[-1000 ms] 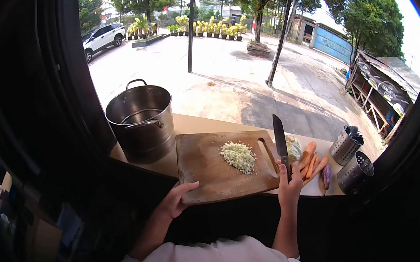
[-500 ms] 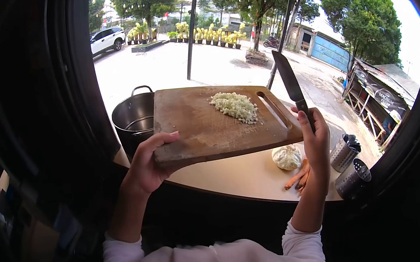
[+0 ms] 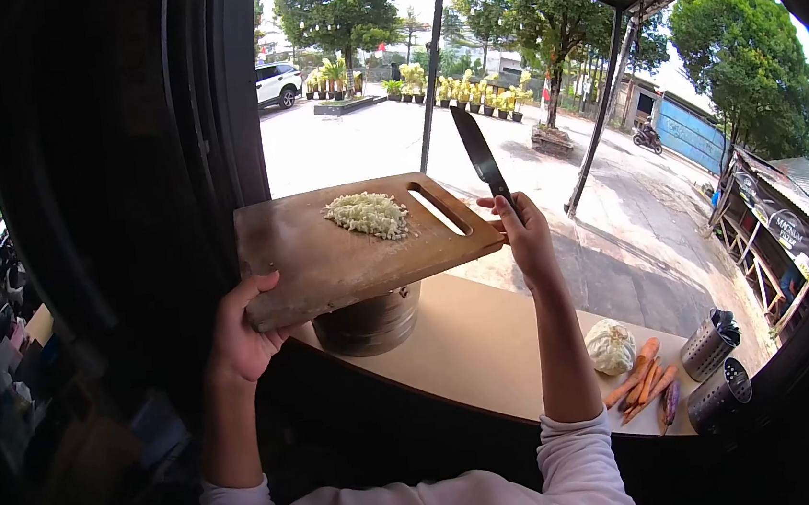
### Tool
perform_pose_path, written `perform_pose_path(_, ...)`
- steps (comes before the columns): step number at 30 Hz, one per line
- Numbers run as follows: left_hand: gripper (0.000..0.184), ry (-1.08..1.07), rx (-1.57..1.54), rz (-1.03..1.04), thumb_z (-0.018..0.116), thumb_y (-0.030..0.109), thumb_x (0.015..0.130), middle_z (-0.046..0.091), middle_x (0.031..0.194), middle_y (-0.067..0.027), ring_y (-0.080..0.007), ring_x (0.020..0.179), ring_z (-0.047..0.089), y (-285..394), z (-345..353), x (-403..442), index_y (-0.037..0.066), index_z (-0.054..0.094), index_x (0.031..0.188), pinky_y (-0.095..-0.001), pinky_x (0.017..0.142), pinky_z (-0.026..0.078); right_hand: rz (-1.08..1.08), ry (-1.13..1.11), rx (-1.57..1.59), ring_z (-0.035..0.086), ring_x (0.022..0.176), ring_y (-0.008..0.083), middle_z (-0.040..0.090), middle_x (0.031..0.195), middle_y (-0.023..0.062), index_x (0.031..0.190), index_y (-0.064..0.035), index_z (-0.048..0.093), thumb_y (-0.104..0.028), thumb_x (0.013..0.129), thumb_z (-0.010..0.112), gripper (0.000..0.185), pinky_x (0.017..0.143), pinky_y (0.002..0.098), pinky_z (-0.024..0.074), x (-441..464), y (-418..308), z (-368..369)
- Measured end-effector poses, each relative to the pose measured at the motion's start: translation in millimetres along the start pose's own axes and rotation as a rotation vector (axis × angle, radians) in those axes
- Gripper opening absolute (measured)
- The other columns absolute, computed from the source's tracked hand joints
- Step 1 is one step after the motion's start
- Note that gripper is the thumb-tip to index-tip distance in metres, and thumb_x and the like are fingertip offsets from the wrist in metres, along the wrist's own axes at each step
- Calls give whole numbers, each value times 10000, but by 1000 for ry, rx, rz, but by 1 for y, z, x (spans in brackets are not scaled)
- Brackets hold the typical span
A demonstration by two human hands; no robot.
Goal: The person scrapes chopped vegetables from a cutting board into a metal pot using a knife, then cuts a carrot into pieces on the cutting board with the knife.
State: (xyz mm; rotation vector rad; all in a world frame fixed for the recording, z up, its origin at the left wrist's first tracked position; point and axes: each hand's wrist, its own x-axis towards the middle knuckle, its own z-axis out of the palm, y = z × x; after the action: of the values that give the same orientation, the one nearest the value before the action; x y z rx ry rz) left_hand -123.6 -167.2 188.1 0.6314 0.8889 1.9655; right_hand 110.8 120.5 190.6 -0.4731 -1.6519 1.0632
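A wooden cutting board is held up in front of me, tilted a little, with a heap of finely chopped pale vegetable near its handle slot. My left hand grips the board's near left corner, thumb on top. In my right hand is a black-handled knife, blade pointing up; this hand is also at the board's right end, though the board hides whether its fingers bear weight. Below the board stands a metal pot, its opening mostly covered from view.
On the curved counter to the right lie a pale cabbage head, several carrots and a purple vegetable. Two perforated metal holders stand at the counter's right end. A dark window frame rises on the left.
Both hands have carried the board and knife left, so the board now overlaps the pot. My view has turned left, and more of the carrots show.
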Motion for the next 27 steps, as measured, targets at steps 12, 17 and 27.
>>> perform_pose_path(12, 492, 20, 25, 16, 630, 202, 888, 670, 1192, -149, -300, 1064, 702, -10, -12, 3, 1, 530, 1326, -419, 879, 629, -106, -332, 316, 610, 875, 85, 669, 1066, 83, 1240, -67, 520, -364, 1027, 572, 368, 723, 239, 489, 22, 122, 34)
perform_pose_path(17, 518, 32, 25, 5, 637, 205, 885, 666, 1200, -144, -292, 1052, 706, -12, -13, 4, 12, 510, 1348, -415, 870, 631, -286, -401, 265, 562, 1114, 134, 607, 1224, 59, 1372, -48, 490, -380, 969, 669, 552, 950, 330, 458, 26, 179, 34)
perform_pose_path(27, 460, 39, 5, -15, 665, 214, 875, 674, 1182, -129, -280, 1045, 701, -24, -12, 12, -9, 569, 1265, -409, 904, 602, 24, -194, 236, 499, 725, 41, 522, 803, -41, 1067, -108, 525, -339, 1092, 465, 240, 667, 199, 425, 36, 140, 5)
